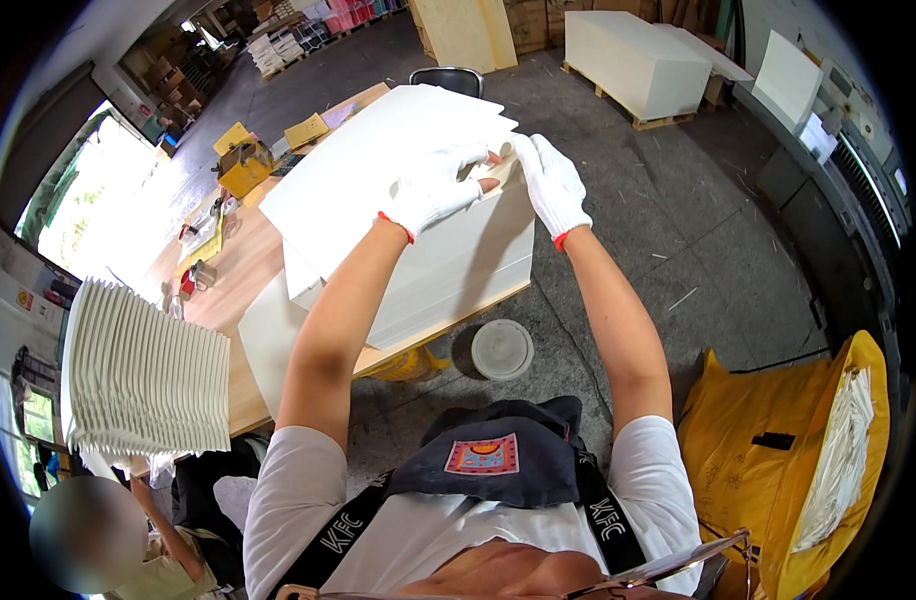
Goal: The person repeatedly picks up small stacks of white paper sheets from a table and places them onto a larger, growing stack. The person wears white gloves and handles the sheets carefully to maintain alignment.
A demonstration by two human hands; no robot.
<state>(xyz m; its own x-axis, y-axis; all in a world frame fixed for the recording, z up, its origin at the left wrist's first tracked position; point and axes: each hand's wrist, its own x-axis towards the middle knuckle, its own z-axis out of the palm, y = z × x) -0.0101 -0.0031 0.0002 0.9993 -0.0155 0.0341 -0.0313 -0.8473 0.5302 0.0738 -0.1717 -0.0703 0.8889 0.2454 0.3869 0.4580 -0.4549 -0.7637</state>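
Note:
A tall stack of large white sheets, paper or thin board, lies on the wooden table before me, its top sheets fanned unevenly. Both my hands wear white knitted gloves with red cuffs. My left hand rests near the stack's right end; its bare thumb and fingertip point right and stand apart. At the far right corner, my right hand has its fingers together, bent over the sheets' edge. How much it grips there is hidden by the glove.
Left stands a pile of curved white sheets, with a seated person behind it. A yellow box and small tools lie on the table. A round lidded bucket stands below. A yellow sack is at right, near a machine.

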